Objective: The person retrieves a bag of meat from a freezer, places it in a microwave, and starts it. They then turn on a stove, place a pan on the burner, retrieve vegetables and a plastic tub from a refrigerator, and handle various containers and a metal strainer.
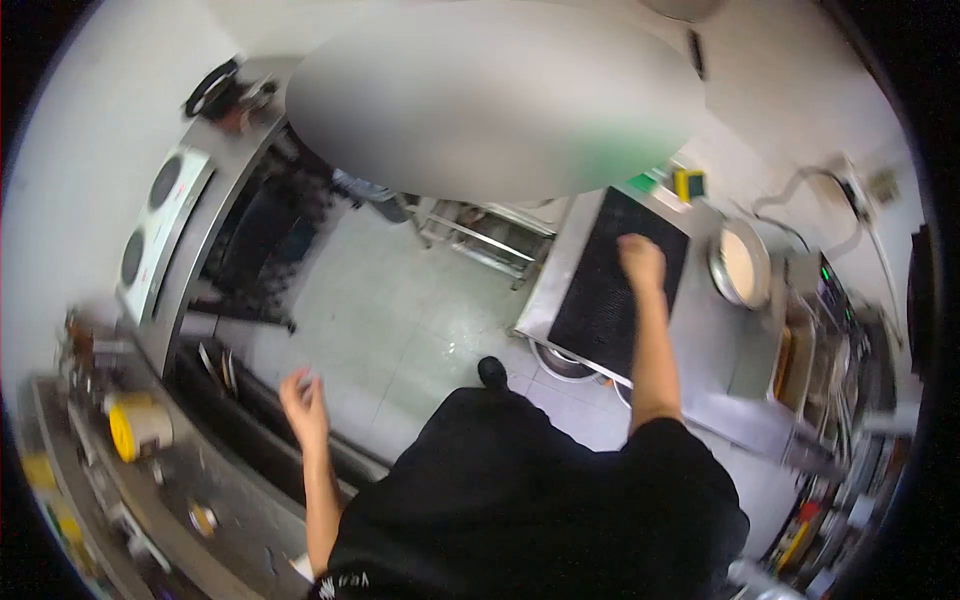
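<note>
My right hand (642, 262) is over the black mat (600, 285) on the steel counter at the right. Its fingers are curled, and whatever they may hold is too blurred to make out. To the right of this hand stands a metal bowl (740, 263) with something pale inside. My left hand (303, 398) hangs in the air at the left, near the dark edge of the lower counter, its fingers apart and nothing in them.
A white two-plate cooktop (162, 220) is at the left, with a yellow-lidded tub (140, 427) below. Yellow sponge-like block (689, 184) lies by the mat. Metal racks (480, 237) stand ahead; a device (825, 285) is at the right.
</note>
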A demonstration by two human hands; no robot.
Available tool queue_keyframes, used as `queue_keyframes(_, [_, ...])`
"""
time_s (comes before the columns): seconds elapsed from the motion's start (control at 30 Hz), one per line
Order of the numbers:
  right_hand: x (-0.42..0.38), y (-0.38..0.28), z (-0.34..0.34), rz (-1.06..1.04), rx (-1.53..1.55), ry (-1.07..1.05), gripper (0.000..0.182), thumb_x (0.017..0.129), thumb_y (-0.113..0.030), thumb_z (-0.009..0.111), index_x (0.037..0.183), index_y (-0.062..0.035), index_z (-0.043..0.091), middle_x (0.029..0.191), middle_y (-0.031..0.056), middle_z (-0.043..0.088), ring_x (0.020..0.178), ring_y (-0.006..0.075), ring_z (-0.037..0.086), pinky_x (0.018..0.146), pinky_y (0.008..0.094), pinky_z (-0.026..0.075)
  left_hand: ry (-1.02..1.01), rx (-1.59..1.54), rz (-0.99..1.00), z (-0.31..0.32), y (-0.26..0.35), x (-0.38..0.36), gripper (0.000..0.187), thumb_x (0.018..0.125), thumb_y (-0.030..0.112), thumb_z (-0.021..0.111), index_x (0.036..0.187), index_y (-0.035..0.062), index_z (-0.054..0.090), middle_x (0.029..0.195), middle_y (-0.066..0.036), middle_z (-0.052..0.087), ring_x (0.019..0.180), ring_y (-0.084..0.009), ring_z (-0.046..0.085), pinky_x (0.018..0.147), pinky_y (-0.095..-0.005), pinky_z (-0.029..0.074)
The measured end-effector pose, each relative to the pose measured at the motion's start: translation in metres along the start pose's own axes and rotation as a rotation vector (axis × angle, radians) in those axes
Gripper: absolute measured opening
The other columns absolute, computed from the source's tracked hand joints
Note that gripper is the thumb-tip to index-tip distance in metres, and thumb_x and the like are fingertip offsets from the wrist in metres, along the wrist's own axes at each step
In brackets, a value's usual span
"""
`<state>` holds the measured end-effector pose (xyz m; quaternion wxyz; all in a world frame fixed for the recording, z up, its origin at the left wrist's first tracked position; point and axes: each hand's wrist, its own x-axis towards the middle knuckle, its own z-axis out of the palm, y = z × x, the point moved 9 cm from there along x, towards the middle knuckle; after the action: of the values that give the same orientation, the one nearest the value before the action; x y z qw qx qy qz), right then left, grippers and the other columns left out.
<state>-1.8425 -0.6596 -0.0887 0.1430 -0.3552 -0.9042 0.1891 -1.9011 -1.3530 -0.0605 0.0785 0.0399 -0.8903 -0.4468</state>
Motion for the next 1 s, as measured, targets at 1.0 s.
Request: queue_keyframes(1.0, [-0.454, -0.633, 0.362, -1.129, 0.352, -1.868, 0.024, 0.091, -0.016, 0.056, 0.109, -0.001, 0.062, 0.091, 0.0118, 0.067, 0.075, 0.0188, 0.064, 0.071, 0.0301, 0.051, 0.497, 0.377, -0.536, -0.161, -0.29, -0.029, 0.03, 0.066, 0.018, 0.081, 0.081, 0.0086, 0.057, 0.096, -0.016, 0.057, 0.098, -0.0368, 0.052, 0.086, -0.0443, 0.041])
